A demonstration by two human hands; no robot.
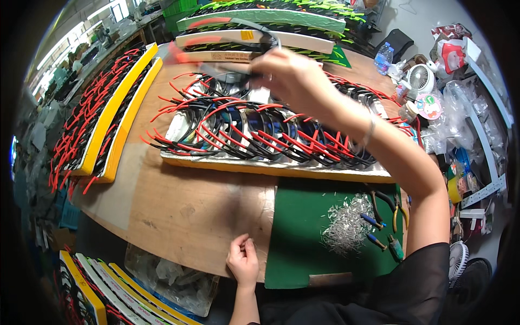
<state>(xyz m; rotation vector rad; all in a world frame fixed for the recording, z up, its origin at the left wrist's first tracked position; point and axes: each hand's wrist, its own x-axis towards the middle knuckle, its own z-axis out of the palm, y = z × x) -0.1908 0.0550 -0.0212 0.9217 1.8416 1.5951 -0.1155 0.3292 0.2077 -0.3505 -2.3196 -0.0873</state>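
Raised over the far side of the tray, my right hand (290,73) grips a pair of glasses (265,40) with a dark frame and long temples, red toward the ends. Motion blurs the glasses, and their temples point left. Below it lies a white foam tray (179,130) with a yellow front edge, packed with rows of black glasses whose temples end in red. My left hand (242,261) is loosely closed near the table's front edge, thumb and fingers curled; no object shows in it.
A green mat (298,233) bears a pile of small clear slivers (346,225), pliers (401,208) and screwdrivers (375,241). Yellow-edged trays of red-tipped glasses (103,119) stand left; green-tipped ones (271,27) lie behind. A bottle (383,58) and small fan (420,78) are far right.
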